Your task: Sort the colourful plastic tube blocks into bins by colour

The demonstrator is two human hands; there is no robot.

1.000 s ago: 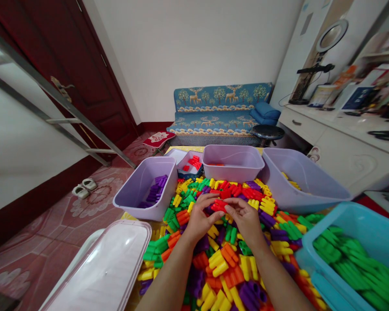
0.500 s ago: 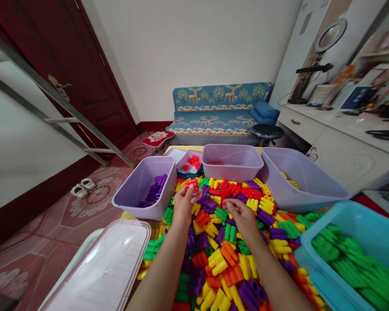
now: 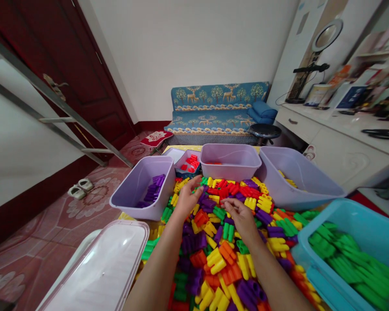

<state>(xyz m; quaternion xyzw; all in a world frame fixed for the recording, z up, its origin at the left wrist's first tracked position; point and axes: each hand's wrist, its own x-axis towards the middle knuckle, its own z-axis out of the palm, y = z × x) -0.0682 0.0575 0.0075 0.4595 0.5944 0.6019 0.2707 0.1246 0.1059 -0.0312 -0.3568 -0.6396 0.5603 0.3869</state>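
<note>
Left hand (image 3: pixel 187 198) is hovering released, fingers spread, over the heap of bright plastic tube blocks (image 3: pixel 220 255) covering the bench (image 3: pixel 127 215), just short of the small box of red blocks (image 3: pixel 188 163). Right hand (image 3: pixel 243 215) is resting alongside on the heap, fingers curling, grip unclear. Beyond both, a blue patterned sofa (image 3: pixel 218 108) is lining the white wall.

Left hand (image 3: pixel 186 198) open; right hand (image 3: pixel 243 216) half-curled.
</note>
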